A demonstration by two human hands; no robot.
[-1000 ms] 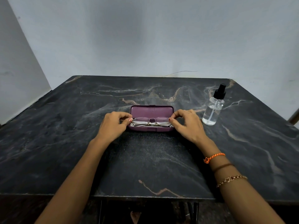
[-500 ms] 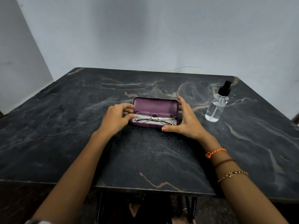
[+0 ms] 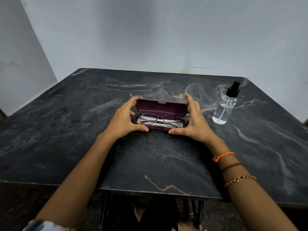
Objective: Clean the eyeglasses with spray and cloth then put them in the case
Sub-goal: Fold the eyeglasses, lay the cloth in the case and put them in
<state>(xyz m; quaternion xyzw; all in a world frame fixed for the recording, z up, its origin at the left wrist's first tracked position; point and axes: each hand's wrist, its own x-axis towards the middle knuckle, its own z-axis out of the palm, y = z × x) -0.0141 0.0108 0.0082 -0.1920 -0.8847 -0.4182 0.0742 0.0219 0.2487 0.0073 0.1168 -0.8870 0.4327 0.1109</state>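
A purple eyeglass case (image 3: 160, 108) lies at the middle of the dark marble table (image 3: 66, 130), its lid partly raised. Folded thin-framed eyeglasses (image 3: 160, 120) rest inside on a white cloth (image 3: 146, 118). My left hand (image 3: 123, 117) grips the case's left end, thumb on the front edge and fingers on the lid. My right hand (image 3: 193, 119) grips the right end the same way. A clear spray bottle (image 3: 225, 109) with a black nozzle stands upright to the right of the case.
Pale walls close in behind the table and on its left. The table's front edge lies just below my forearms, with dark table legs and floor beneath it.
My hands let go of the glasses, now lying in the case, and took hold of the case's two ends. The lid has tipped forward from its fully open position.
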